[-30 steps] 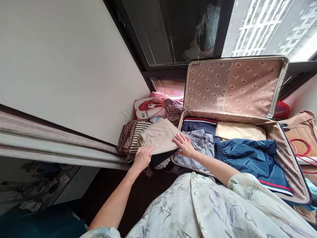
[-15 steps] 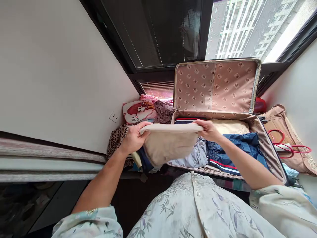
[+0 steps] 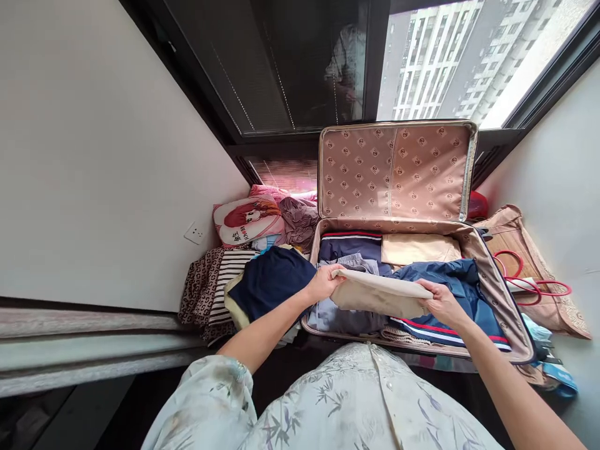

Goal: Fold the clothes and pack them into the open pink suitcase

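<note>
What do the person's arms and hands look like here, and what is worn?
Both arms are bare from about the elbow down. The left hand and right hand wear no gloves, and no rings or watch are visible. The pale shirt has loose short sleeves, a grey-green bamboo-leaf print and small white buttons down the front.

Daylight enters through the window (image 3: 450, 56) at upper right, where the buildings outside are nearly overexposed. The white wall (image 3: 84, 156) is evenly lit; the floor below lies in deep shadow. The dark pane (image 3: 290, 69) carries a faint reflection. Wide-angle distortion bends lines at the edges. Focus is sharp, with no motion blur.
</note>
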### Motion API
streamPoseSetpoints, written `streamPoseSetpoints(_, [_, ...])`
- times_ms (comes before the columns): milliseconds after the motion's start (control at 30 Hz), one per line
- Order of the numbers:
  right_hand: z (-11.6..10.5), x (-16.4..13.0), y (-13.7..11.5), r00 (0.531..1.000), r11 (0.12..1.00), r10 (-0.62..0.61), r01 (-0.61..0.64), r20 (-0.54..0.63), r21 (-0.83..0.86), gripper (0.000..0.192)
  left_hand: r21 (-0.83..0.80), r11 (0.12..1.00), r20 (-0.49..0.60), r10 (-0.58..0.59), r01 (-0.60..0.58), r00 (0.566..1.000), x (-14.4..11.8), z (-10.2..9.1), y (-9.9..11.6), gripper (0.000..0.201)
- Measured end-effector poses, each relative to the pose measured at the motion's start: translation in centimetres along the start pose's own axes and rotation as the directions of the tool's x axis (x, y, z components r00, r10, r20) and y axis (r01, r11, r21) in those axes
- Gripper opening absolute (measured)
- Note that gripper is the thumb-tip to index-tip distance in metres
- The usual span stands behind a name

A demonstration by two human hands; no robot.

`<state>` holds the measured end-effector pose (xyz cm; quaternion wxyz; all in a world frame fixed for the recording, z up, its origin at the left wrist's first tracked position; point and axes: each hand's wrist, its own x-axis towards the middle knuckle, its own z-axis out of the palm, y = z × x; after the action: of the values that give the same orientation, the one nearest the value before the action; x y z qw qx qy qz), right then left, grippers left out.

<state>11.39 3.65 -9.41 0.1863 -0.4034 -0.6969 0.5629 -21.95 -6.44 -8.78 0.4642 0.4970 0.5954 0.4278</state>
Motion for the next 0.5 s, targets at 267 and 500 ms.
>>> streamPoseSetpoints(267, [1.3,13.0,0.2,0.996,0.985,0.050,-0.062,-0.075,-0.161,0.020,-0.007,0.974,-0.216,-0.222,0.225,0.951,10.9,-5.0,-2.2,0.024])
streamPoseSetpoints(500, [6.8,27.0,6.1,0.953,0.936,0.108,-0.194,-0.284,-0.295,0.036,0.252,0.839,-0.523,-0.301,0.482,0.797,21.0,-6.3,-8.3,0.035])
